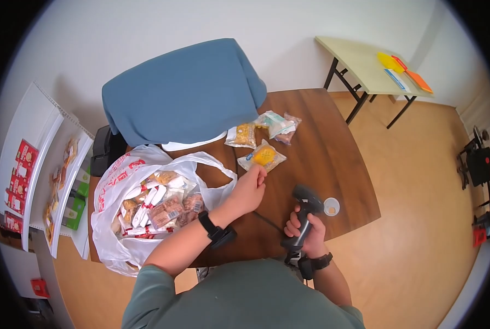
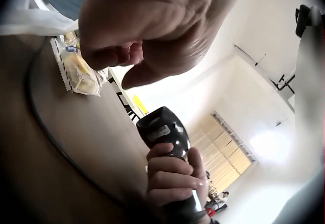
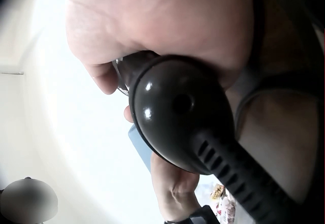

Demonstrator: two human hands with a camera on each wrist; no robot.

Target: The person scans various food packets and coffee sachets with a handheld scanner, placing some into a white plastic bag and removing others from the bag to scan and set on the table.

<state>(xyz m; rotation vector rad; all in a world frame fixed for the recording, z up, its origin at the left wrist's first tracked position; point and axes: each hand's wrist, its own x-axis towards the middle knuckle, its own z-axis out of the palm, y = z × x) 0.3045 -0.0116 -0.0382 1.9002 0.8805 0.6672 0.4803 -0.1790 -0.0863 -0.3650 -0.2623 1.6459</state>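
My left hand (image 1: 247, 192) is over the table beside a clear packet with yellow contents (image 1: 265, 156); its fingertips are near the packet's lower edge, and I cannot tell if they touch it. In the left wrist view the fingers of that hand (image 2: 147, 31) are bent, with the packet (image 2: 81, 71) beyond. My right hand (image 1: 311, 233) grips the handle of a black handheld scanner (image 1: 306, 200), whose head points up and left. The right wrist view shows the rounded handle end (image 3: 177, 107) and its cable under the right hand (image 3: 162, 21).
A white plastic bag (image 1: 108, 214) full of packets stands on the left of the table (image 1: 343, 159). Several packets (image 1: 241, 135) lie further back, by a blue cloth (image 1: 179, 90) over a large object. A small round container (image 1: 331, 206) is right of the scanner. Shelves (image 1: 58, 131) stand left.
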